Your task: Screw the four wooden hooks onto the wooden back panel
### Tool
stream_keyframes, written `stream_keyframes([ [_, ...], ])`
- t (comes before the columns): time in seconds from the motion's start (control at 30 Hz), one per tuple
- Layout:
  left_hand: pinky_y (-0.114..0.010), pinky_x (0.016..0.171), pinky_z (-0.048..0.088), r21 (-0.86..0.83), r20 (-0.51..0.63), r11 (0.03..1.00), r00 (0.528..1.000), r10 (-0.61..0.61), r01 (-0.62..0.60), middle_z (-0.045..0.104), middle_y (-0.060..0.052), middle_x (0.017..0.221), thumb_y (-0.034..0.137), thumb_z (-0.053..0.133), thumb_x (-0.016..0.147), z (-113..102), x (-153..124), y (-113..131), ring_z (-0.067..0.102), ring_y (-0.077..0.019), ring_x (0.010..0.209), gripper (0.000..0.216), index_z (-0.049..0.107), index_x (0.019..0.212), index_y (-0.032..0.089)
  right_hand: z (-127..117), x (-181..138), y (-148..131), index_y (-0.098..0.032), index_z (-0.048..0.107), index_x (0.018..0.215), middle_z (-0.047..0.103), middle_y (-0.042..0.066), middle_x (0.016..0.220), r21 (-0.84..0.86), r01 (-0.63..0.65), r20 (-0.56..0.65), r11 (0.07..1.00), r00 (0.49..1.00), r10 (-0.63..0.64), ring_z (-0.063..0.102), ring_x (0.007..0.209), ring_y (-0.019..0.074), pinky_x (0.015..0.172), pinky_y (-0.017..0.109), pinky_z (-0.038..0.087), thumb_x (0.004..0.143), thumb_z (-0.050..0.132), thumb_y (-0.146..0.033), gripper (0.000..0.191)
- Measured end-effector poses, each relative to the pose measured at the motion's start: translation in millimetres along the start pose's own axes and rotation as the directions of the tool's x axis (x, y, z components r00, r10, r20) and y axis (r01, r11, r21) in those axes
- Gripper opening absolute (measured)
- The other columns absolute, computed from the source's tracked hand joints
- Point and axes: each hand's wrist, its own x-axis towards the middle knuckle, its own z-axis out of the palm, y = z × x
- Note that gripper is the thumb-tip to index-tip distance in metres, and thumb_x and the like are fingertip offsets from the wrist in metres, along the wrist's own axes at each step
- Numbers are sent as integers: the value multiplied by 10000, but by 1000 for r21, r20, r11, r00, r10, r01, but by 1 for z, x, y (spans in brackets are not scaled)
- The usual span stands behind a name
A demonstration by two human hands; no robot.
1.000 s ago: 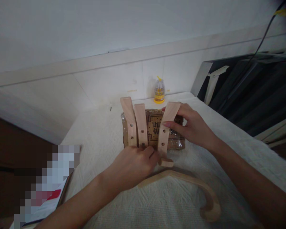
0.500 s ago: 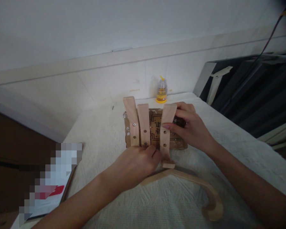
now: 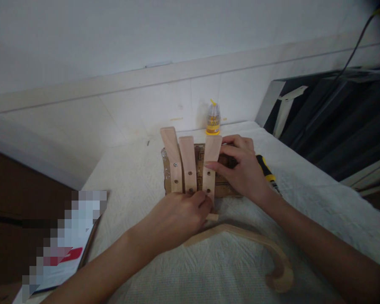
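Note:
Three pale wooden slats stand side by side on a brown patterned packet (image 3: 223, 185) on the white cloth. My right hand (image 3: 240, 171) pinches the rightmost slat (image 3: 210, 166) near its top. My left hand (image 3: 177, 219) is closed over the lower ends of the slats, fingers curled round them. The left slat (image 3: 171, 158) and the middle slat (image 3: 188, 164) have screw holes. A curved wooden piece (image 3: 259, 253) lies in front of my hands. A yellow and black screwdriver (image 3: 267, 173) shows behind my right wrist.
A small clear and yellow container (image 3: 213, 119) stands at the far edge by the wall. Dark panels (image 3: 332, 118) lean at the right. A paper sheet (image 3: 63, 261) lies at the lower left beside the white cloth (image 3: 129, 181).
My right hand has slid the rightmost slat leftward, closer to the middle slat. The screwdriver now shows behind my right wrist. My left hand stays in place.

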Motion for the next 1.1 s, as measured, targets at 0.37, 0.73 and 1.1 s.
stream_keyframes([
  [0.37,-286,512,504,-34,23,998,999,-47,47,572,-77,1015,212,446,870,-2,-1,-1,597,-140,615,219,584,1026,143,2,0,-9,-277,700,790,632,45,986,-39,-69,-35,997,997,68,512,1006,278,872,515,407,690,697,-488,234],
  [0.73,-312,677,558,-61,-2,996,998,-63,62,478,-165,1279,176,450,868,-6,-2,0,631,-149,777,226,597,1021,97,2,1,-7,-251,698,740,634,52,970,-12,-85,-19,996,996,85,516,990,277,847,487,425,675,724,-451,212],
  [1.1,-351,745,570,-35,-72,999,997,-35,33,528,-176,1261,218,494,859,-3,0,-2,650,-210,889,222,629,966,77,7,1,1,-238,712,760,646,50,953,6,-47,-58,999,997,47,524,973,262,863,476,418,659,725,-477,260],
])
